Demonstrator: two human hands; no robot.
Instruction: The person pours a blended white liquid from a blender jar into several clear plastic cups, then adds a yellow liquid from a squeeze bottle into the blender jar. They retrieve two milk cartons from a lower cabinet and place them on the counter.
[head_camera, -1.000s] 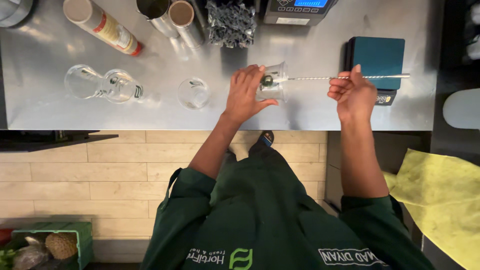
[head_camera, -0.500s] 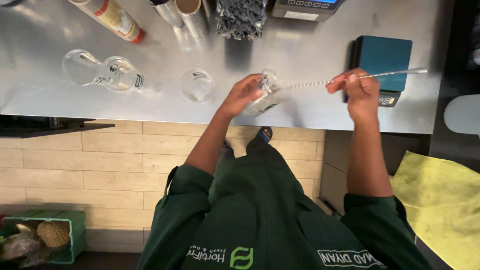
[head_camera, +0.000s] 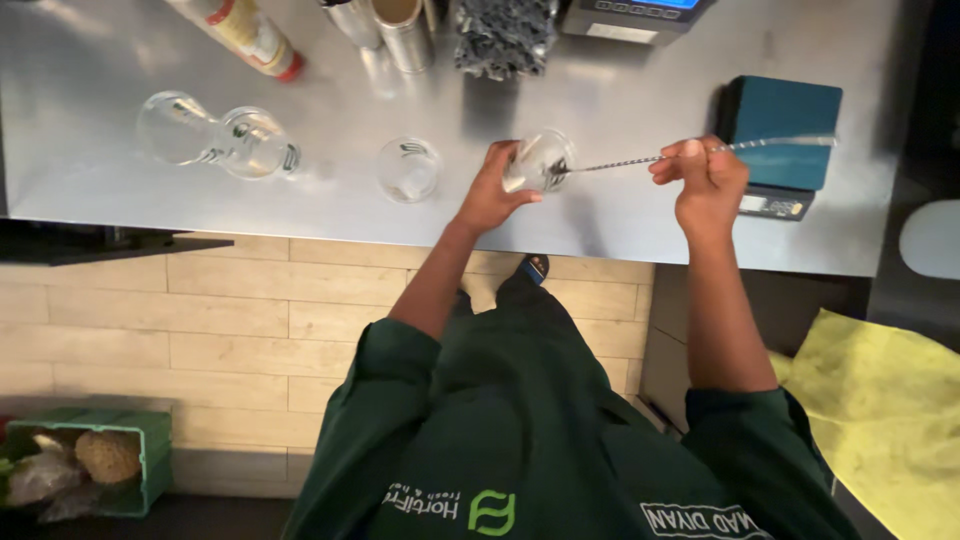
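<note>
Clear plastic cup (head_camera: 536, 160) sits tilted in the left hand (head_camera: 495, 190), fingers wrapped round its side, held just over the near part of the brushed steel counter (head_camera: 620, 215). Long twisted metal bar spoon (head_camera: 640, 160) runs roughly level from the cup's mouth out to the right; its bowl end is inside the cup. Right hand (head_camera: 705, 180) pinches the spoon shaft between thumb and fingertips, other fingers curled in. Spoon's far end passes over the teal-topped digital scale (head_camera: 785, 120) at the right of the counter. Left of the cup: small empty clear glass (head_camera: 408, 168) standing upright, well apart from two clear glass vessels lying on their sides (head_camera: 220, 138). Far edge: steel cylinders (head_camera: 395, 30), red-capped bottle lying down (head_camera: 250, 35). Yellow cloth (head_camera: 885, 400) near right, below counter level.
</note>
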